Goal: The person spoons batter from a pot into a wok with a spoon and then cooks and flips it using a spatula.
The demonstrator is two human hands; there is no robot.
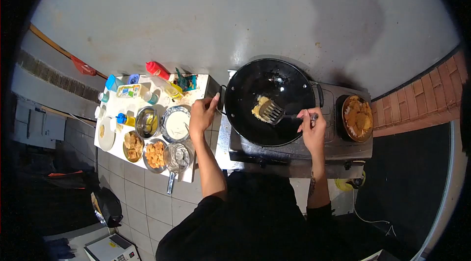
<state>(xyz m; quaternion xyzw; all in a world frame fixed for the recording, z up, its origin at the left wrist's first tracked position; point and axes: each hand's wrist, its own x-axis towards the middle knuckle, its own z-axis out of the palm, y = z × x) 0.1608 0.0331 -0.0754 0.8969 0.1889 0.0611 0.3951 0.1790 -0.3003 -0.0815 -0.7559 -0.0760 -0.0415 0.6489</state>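
Observation:
My right hand [314,126] is closed around the handle of a slotted spatula [272,113]. The spatula's slotted head rests in a black wok [245,123], against a clump of pale yellow food [260,105]. Dark residue spots the far inner side of the wok. At the wok's left rim, my left hand [201,116] has its fingers curled at the loop handle [222,95]; the fingers hide part of the grip. The wok sits on a metal stove [304,152].
Right of the wok, a round pan [357,118] holds orange-brown food. The left side table [185,174] carries a bowl of white batter [177,125], a plate of orange cubes [155,155], a metal strainer [177,157], a red bottle [157,69] and several other containers. A wall rises behind.

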